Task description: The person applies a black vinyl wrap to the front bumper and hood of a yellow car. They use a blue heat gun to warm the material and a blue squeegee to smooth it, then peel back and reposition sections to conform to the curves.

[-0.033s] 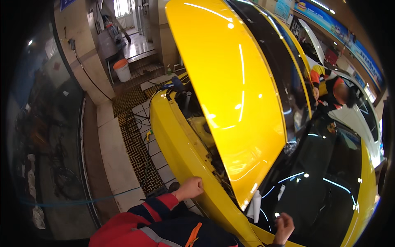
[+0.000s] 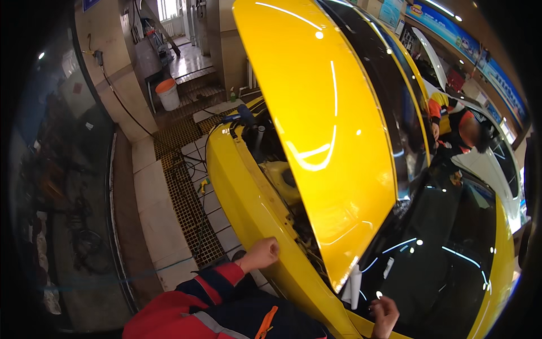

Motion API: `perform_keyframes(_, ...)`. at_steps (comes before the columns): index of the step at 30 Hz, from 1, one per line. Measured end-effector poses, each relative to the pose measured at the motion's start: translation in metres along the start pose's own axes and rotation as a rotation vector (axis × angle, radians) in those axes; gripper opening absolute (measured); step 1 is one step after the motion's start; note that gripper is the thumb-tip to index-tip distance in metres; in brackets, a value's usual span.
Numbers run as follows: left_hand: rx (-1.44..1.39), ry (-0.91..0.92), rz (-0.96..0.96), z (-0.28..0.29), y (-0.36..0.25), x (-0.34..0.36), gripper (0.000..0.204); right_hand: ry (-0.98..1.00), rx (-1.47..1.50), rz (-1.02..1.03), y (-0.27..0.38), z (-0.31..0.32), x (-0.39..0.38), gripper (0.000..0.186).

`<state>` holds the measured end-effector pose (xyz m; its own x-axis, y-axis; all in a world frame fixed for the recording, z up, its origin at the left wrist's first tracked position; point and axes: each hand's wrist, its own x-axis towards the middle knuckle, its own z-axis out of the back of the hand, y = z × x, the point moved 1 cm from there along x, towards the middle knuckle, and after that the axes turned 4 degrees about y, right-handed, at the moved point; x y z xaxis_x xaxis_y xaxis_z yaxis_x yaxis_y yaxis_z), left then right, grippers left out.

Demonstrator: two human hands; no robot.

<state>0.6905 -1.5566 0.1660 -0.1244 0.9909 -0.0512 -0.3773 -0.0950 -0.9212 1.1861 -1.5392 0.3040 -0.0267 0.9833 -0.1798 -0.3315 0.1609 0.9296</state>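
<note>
A yellow car stands with its raised hood point(image 2: 327, 124) tilted over the engine bay. Just above the yellow fender point(image 2: 288, 271), my left hand point(image 2: 259, 253) is curled into a fist; I see nothing in it. Beside the lower edge of the dark windshield point(image 2: 440, 248), my right hand point(image 2: 385, 316) hangs with its fingers loosely bent and a little apart, nothing visible in them. A pale tube-like thing point(image 2: 352, 287) lies by the hood's near corner, just beyond my right hand. Under the hood, a blue object point(image 2: 245, 115) sits at the car's front corner.
A co-worker point(image 2: 460, 127) leans in beyond the yellow car, close to a white car point(image 2: 488, 164). On the left are a floor grate point(image 2: 180, 186), a yellow-and-green hose nozzle point(image 2: 203, 185), an orange-and-white bucket point(image 2: 167, 94) and a large glass pane point(image 2: 68, 169).
My right hand has shifted slightly left and down. My left fist stays almost in place over the fender. The view has moved a little, and reflections on the hood differ.
</note>
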Motion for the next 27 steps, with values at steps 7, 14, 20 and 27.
perform_keyframes(7,0.043,-0.467,0.151,0.209,0.134,0.156,0.014,0.841,-0.324,-0.331,0.081,-0.212,0.005,0.055)
perform_keyframes(14,0.547,-0.779,0.283,0.424,0.234,0.350,0.049,0.765,-0.237,-0.618,0.044,-0.346,0.014,0.052)
perform_keyframes(20,0.828,-0.616,0.254,0.491,0.263,0.470,0.063,0.706,-0.451,-0.729,0.035,-0.384,0.054,0.046)
perform_keyframes(27,0.902,-0.229,0.450,0.518,0.277,0.508,0.053,0.694,-0.553,-0.712,0.042,-0.422,0.081,0.041)
